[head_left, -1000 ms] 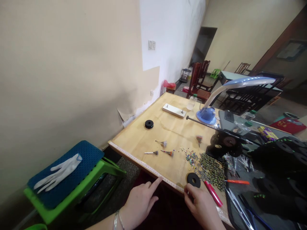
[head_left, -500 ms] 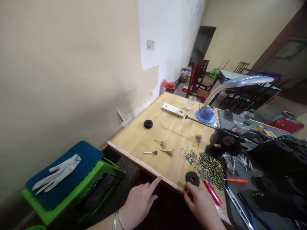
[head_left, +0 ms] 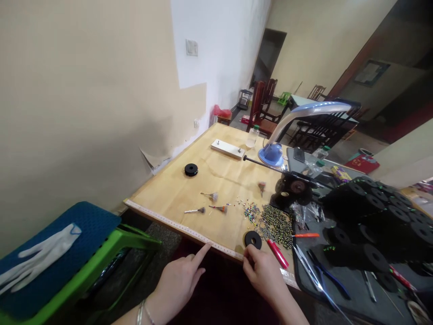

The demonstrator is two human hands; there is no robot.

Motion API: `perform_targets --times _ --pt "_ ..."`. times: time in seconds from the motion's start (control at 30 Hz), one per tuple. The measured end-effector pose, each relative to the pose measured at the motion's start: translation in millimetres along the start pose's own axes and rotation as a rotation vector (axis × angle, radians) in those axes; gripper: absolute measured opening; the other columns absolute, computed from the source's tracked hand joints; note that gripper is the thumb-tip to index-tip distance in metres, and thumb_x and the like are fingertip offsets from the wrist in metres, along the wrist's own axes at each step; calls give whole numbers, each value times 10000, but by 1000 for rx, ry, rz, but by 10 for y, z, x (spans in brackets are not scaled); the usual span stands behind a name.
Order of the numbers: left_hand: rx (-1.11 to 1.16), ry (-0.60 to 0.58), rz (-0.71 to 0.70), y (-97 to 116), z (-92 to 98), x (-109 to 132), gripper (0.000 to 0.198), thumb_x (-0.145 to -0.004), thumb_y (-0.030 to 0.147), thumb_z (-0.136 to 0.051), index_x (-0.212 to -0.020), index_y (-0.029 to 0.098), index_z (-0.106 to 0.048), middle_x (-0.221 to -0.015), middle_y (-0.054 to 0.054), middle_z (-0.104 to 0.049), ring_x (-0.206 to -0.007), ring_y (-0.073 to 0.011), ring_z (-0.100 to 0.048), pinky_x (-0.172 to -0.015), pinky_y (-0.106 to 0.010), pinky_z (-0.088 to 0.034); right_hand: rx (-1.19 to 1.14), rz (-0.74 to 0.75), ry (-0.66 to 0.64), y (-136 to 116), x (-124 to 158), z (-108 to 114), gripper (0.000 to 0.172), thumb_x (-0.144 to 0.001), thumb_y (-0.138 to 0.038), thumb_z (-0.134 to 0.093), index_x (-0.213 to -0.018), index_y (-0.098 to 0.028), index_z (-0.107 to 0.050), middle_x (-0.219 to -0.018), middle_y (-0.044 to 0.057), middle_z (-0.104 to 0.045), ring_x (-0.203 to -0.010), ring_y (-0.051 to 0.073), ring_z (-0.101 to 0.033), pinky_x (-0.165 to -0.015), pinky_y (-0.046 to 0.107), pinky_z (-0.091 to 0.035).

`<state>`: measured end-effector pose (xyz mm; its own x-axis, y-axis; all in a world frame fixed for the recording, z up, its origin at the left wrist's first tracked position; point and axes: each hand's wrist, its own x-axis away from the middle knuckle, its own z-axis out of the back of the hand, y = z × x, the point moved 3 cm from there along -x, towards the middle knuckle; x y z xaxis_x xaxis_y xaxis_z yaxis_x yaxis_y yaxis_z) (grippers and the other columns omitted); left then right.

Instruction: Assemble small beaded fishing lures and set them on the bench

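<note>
My left hand is at the front edge of the wooden table, its index finger stretched out with the tip on the measuring tape fixed along that edge. The thumb stands apart; the other fingers are curled. My right hand pinches at the same tape's edge, thumb and index finger together. Whatever lies between them is too small to make out. Just beyond those fingers lies a flat black spool with a hole in its centre. A red tube-like tool rests right of it.
Loose striped beads and tiny coloured pieces lie beyond the spool. Several brushes, a second black spool, a white board and a blue lamp stand farther back. Pliers and black rolls lie right.
The view has swung to the right, so things appear shifted left. My hands keep nearly the same pose at the table edge, left finger on the tape and right fingers pinched.
</note>
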<state>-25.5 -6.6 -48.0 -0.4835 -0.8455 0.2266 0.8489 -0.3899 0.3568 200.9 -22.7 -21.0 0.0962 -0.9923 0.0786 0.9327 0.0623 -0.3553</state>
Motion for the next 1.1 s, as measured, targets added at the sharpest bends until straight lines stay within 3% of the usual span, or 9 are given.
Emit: perform_targets --times 0.63,0.8,0.97,1.1 --pt "24 35 -14 -3 -47 13 564 -890 170 -450 -1440 212 -332 -843 -83 -706 -757 -259 -683 -690 -364 -536 123 -46 -39 -34 -2 41 132 -786 -137 -510 -687 -213 -552 -621 23 -664 -580 185 -619 -505 253 -252" --pt "130 107 -48 9 81 34 502 -884 200 -480 -1383 211 -426 -810 -66 -701 -717 -236 -674 -675 -339 -528 91 -24 -7 -7 -6 12 142 -778 -130 -506 -672 -213 -551 -617 15 -648 -572 175 -600 -509 246 -265" --pt "473 295 -247 325 403 -13 309 -891 207 -490 -1189 234 -568 -1030 -66 -666 -733 -155 -638 -735 -271 -516 -127 -25 33 -3 23 55 158 -779 -138 -489 -649 -213 -540 -577 -14 -597 -547 153 -560 -519 225 -312" --pt "641 206 -341 647 432 -176 239 -835 127 -531 -1047 214 -597 -1036 -49 -669 -751 -145 -626 -721 -241 -511 -365 -15 31 -37 58 111 128 -775 -156 -488 -664 -205 -528 -583 -28 -554 -557 142 -525 -531 218 -339"
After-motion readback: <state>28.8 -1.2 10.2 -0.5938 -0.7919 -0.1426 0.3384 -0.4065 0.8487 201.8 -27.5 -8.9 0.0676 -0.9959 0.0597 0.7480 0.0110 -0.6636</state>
